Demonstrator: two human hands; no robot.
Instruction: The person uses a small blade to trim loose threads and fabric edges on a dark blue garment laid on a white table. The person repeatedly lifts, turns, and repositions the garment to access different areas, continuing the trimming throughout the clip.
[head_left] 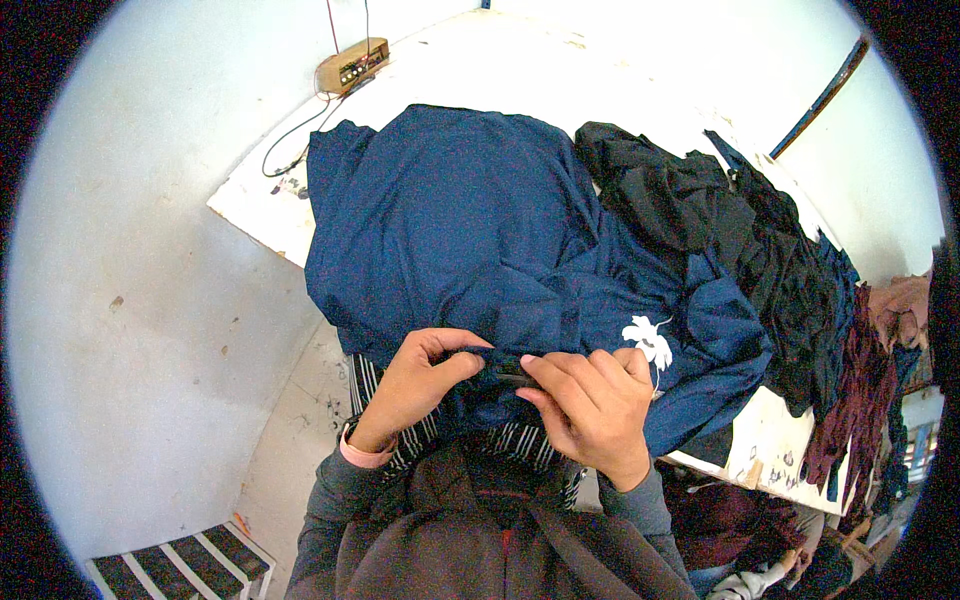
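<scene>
A large navy blue cloth garment (450, 210) is spread over the table, its near edge hanging toward my lap. My left hand (418, 385) pinches a fold of that cloth between thumb and fingers. Just across from it, my right hand (592, 405) has its fingers closed at the same edge, with a small narrow dark piece (512, 370) between the two hands; its kind is too small to tell. Beside the right hand's knuckles, a white flower-shaped piece (648, 342) with thin trailing threads lies on the navy cloth.
Crumpled black cloth (680, 195) lies to the right, with maroon cloth (855, 400) hanging over the edge of the white table (760, 445). A brown box with cords (352, 66) stands at the far left. Below left is a black-and-white striped surface (180, 568).
</scene>
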